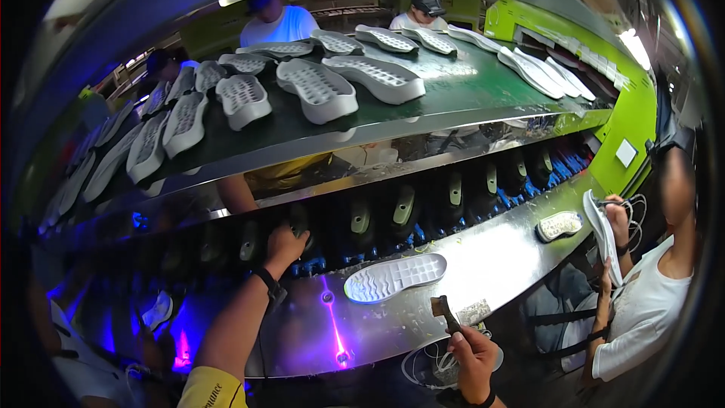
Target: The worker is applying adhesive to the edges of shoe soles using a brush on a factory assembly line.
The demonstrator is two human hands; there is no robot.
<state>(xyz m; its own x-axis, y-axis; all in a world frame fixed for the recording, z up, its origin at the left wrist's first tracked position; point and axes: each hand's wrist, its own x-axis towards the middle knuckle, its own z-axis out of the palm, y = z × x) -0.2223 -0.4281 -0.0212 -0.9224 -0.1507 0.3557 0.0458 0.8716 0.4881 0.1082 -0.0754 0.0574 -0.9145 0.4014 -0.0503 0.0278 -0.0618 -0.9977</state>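
A white, elongated shoe sole (396, 277), patterned with waves and grid squares, lies near the silver metal bench's (495, 253) back edge, and a slim brush (445, 315) shows brown bristles.

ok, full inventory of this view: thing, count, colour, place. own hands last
Pale molded shoe soles: about twenty, white to grey, on the green surface
Long flat surface: one, green, across the top
Smooth metal bench: one, silver, front
Grid-patterned shoe sole: one, white, on the bench
Small dark-edged sole-shaped piece: one, whitish, bench's right end
Rounded plate-topped forms: at least eight, black with grey-green plates, behind the bench
Square sheet: one, white, on the green frame
Co-workers: at least four, mostly white tops, around
Small brush: one, brown, in right hand
Left hand: one, dark wristband, at a black form; grip unclear
Right hand: one, closed around the brush
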